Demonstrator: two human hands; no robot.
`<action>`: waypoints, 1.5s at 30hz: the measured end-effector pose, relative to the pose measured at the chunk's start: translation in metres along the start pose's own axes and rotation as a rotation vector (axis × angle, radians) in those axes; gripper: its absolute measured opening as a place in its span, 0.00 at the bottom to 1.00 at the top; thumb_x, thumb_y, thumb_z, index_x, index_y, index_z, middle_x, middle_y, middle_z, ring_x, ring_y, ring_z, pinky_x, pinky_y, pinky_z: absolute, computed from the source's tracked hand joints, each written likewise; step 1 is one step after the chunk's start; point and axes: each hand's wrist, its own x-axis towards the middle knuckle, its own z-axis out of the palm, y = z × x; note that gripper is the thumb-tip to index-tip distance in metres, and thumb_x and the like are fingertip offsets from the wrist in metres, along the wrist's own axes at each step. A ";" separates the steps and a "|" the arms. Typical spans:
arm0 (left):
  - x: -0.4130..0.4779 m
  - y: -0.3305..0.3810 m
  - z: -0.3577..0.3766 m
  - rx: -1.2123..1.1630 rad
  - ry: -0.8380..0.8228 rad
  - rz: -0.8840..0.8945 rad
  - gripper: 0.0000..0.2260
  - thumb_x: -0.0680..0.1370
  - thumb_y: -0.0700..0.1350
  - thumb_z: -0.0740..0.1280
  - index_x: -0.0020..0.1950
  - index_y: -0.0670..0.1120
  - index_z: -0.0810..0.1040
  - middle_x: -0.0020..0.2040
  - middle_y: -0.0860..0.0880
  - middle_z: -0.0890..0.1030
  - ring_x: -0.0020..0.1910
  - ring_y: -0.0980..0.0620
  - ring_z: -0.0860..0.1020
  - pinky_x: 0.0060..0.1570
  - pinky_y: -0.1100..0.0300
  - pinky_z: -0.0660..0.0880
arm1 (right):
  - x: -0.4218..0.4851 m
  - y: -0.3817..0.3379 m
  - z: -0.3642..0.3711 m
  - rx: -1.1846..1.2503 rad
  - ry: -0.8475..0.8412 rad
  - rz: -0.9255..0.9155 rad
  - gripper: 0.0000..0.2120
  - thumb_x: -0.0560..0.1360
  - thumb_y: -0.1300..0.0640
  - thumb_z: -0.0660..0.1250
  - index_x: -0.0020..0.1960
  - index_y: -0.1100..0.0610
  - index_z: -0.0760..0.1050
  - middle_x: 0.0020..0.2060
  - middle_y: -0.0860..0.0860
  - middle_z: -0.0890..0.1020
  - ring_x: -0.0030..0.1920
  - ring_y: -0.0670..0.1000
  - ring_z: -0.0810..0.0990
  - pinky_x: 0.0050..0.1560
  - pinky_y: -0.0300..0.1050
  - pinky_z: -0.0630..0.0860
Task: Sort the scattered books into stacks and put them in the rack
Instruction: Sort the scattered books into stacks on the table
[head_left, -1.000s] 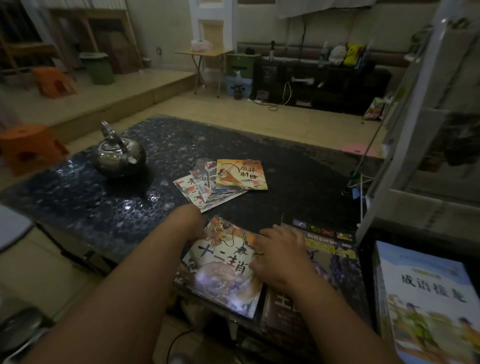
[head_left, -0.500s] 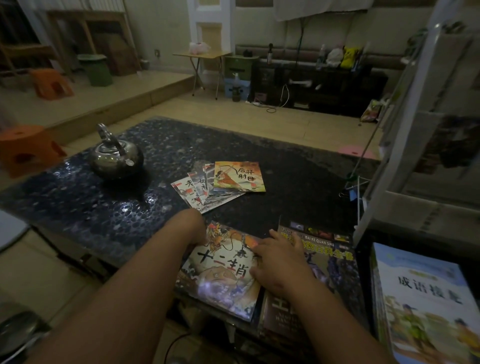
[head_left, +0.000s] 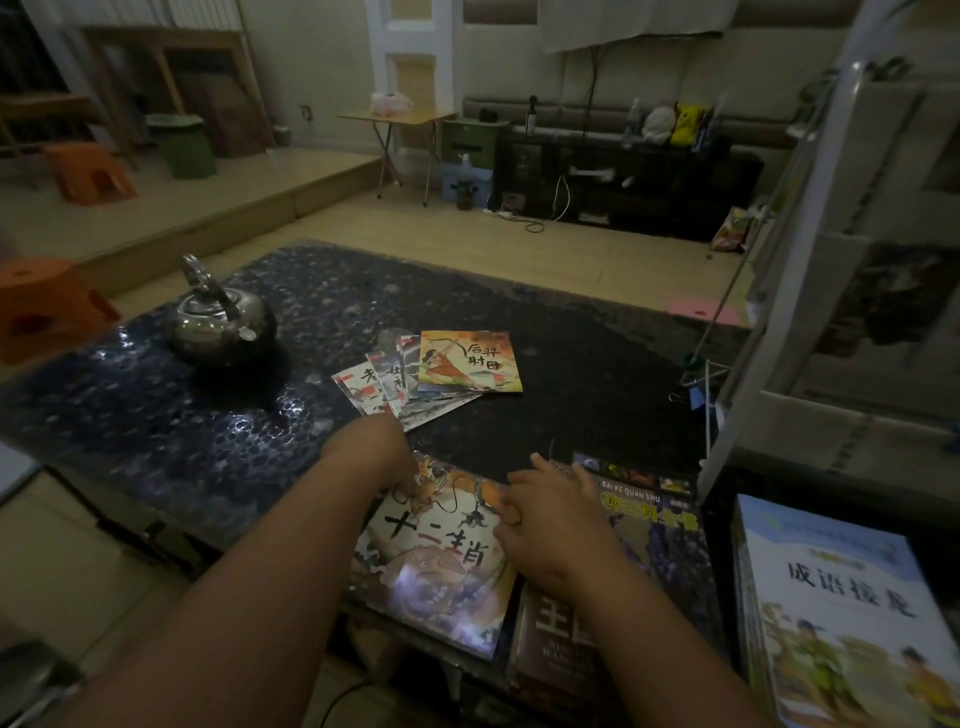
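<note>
From the head camera, the left hand (head_left: 382, 454) is foreshortened behind its own forearm, its fingers bent out of sight at the far left corner of the dragon picture book (head_left: 436, 566), so its grip cannot be told. The right hand (head_left: 553, 525) lies across the seam between that book and the dark encyclopedia (head_left: 662, 535) just beside it, with its fingers (head_left: 506, 519) bent onto the dragon book's right edge; whether they hold it is unclear. The near ends of both books are dim. A blue-covered stack (head_left: 836, 603) at lower right is cut off by the frame, and the white rack (head_left: 779, 332) at right is blurred, its contents unreadable.

The desk (head_left: 156, 415) is dark, glossy and pebble-patterned. Beyond it are a tan floor, a raised step and a dark cabinet (head_left: 613, 182) against the far wall.

On the desk stands one steel kettle (head_left: 221, 325). One fan of thin picture books (head_left: 431, 379) shows at least four, an archer cover on top. Two books lie under the hands, and two orange stools (head_left: 49, 306) (head_left: 91, 171) stand at left.
</note>
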 end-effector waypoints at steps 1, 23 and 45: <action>0.002 0.003 0.000 -0.025 0.035 0.019 0.11 0.73 0.48 0.69 0.53 0.45 0.79 0.43 0.49 0.77 0.45 0.48 0.77 0.48 0.53 0.78 | 0.000 0.002 -0.002 -0.003 0.002 0.007 0.18 0.80 0.46 0.57 0.67 0.47 0.73 0.70 0.44 0.70 0.77 0.50 0.53 0.75 0.61 0.43; 0.097 0.065 0.037 -0.087 0.292 0.236 0.35 0.78 0.54 0.67 0.79 0.49 0.53 0.79 0.46 0.56 0.77 0.46 0.58 0.74 0.47 0.60 | 0.038 0.045 -0.011 0.200 0.197 0.160 0.18 0.79 0.45 0.61 0.67 0.46 0.72 0.69 0.42 0.71 0.74 0.46 0.61 0.71 0.48 0.58; -0.003 0.059 -0.009 0.352 0.237 0.488 0.18 0.79 0.48 0.61 0.69 0.58 0.72 0.57 0.49 0.81 0.55 0.46 0.77 0.43 0.55 0.70 | 0.024 0.031 -0.026 0.548 0.338 0.278 0.18 0.79 0.49 0.63 0.68 0.49 0.72 0.62 0.48 0.75 0.61 0.49 0.74 0.61 0.46 0.72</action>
